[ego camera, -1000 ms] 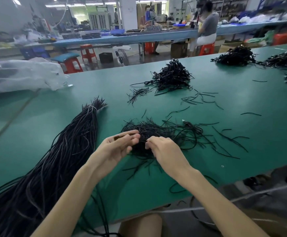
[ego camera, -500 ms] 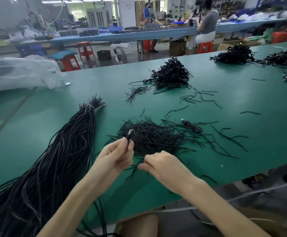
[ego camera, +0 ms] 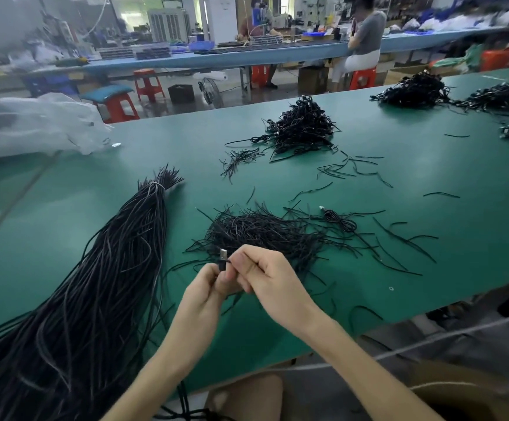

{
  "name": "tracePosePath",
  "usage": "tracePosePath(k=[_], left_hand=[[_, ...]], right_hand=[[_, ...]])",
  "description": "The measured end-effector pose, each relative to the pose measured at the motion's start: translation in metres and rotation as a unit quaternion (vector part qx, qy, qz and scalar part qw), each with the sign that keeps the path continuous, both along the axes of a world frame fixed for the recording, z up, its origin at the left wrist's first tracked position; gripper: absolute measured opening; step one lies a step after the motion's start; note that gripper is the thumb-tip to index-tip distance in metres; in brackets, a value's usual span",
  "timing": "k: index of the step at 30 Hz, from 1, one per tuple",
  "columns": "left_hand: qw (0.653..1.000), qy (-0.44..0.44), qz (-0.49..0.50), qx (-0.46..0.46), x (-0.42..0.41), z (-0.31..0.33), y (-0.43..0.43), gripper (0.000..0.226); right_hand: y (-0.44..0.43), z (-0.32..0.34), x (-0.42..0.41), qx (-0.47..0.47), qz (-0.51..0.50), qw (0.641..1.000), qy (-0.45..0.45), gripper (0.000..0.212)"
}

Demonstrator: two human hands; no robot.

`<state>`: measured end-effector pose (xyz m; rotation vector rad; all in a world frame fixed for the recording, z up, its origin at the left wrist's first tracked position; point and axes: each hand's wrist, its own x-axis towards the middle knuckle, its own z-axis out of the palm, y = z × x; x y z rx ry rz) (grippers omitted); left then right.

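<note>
Over the near edge of the green table [ego camera: 429, 268], the left hand [ego camera: 206, 299] grips a black cable [ego camera: 222, 264] with its metal plug poking up above the fingers, and the right hand [ego camera: 267, 278] pinches the cable just beside the plug. Behind them lies a loose pile of short black ties [ego camera: 262, 230]; a long tied cable bundle [ego camera: 101, 268] stretches along the left.

Your left is walled off by the long cable bundle [ego camera: 101, 284], and the loose tie pile [ego camera: 262, 232] lies straight ahead. The table [ego camera: 475, 262] is mostly bare to your right, with only stray strands [ego camera: 405, 238] on it.
</note>
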<state>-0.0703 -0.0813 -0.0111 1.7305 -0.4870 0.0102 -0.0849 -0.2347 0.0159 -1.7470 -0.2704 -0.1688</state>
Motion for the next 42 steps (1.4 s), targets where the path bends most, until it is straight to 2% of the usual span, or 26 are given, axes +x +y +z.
tracePosePath(k=[5, 7, 11, 12, 14, 16, 18, 20, 22, 25, 29, 32, 36, 40, 42], left_hand=[[1.000, 0.022, -0.012, -0.018, 0.002, 0.008, 0.000, 0.018], [1.000, -0.001, -0.018, 0.020, 0.003, 0.007, 0.003, 0.015], [0.984, -0.102, -0.005, 0.143, 0.003, -0.004, 0.007, 0.006], [0.984, -0.098, -0.009, 0.147, 0.002, -0.005, 0.008, 0.008], [0.988, -0.076, -0.026, 0.129, 0.001, -0.004, 0.009, 0.034], [0.989, -0.072, -0.045, 0.117, 0.004, -0.004, 0.011, 0.050], [0.989, -0.061, -0.081, 0.106, 0.006, 0.002, 0.012, 0.046], [0.986, -0.070, -0.121, 0.095, 0.007, 0.008, 0.015, 0.029], [0.984, -0.042, -0.157, 0.067, 0.007, 0.015, 0.017, 0.023], [0.982, 0.055, -0.182, -0.014, 0.005, 0.019, 0.017, 0.046], [0.966, 0.143, -0.203, -0.072, -0.001, 0.017, 0.015, 0.054], [0.971, 0.144, -0.169, -0.086, -0.001, 0.008, 0.013, 0.068], [0.947, 0.151, -0.211, -0.187, 0.002, 0.008, 0.007, 0.064], [0.921, 0.165, -0.139, -0.324, 0.016, 0.029, 0.012, 0.055], [0.928, 0.159, -0.143, -0.305, 0.017, 0.041, 0.022, 0.042]], right_hand=[[0.001, 0.007, -0.005, 0.062, -0.032, 0.997, -0.016, 0.038], [-0.002, 0.010, -0.006, 0.072, -0.032, 0.997, -0.014, 0.037], [-0.004, 0.014, -0.007, 0.090, -0.017, 0.996, -0.014, 0.038], [-0.004, 0.015, -0.007, 0.088, -0.016, 0.996, -0.016, 0.039], [-0.002, 0.014, -0.007, 0.084, -0.009, 0.996, -0.017, 0.039], [0.000, 0.014, -0.009, 0.088, 0.006, 0.996, -0.010, 0.039], [0.000, 0.015, -0.011, 0.081, 0.012, 0.997, -0.009, 0.038], [-0.002, 0.017, -0.012, 0.053, 0.007, 0.998, -0.020, 0.038], [-0.003, 0.020, -0.012, 0.019, 0.003, 0.999, -0.027, 0.038], [-0.002, 0.021, -0.012, -0.029, -0.009, 0.999, -0.035, 0.037], [0.003, 0.026, -0.016, -0.093, 0.001, 0.995, -0.040, 0.034], [0.006, 0.026, -0.020, -0.139, 0.010, 0.989, -0.049, 0.033], [0.006, 0.014, -0.023, -0.163, 0.032, 0.985, -0.039, 0.028], [0.007, -0.010, -0.027, -0.123, 0.068, 0.989, 0.051, 0.029], [0.001, -0.017, -0.020, -0.179, 0.058, 0.979, 0.083, 0.031]])
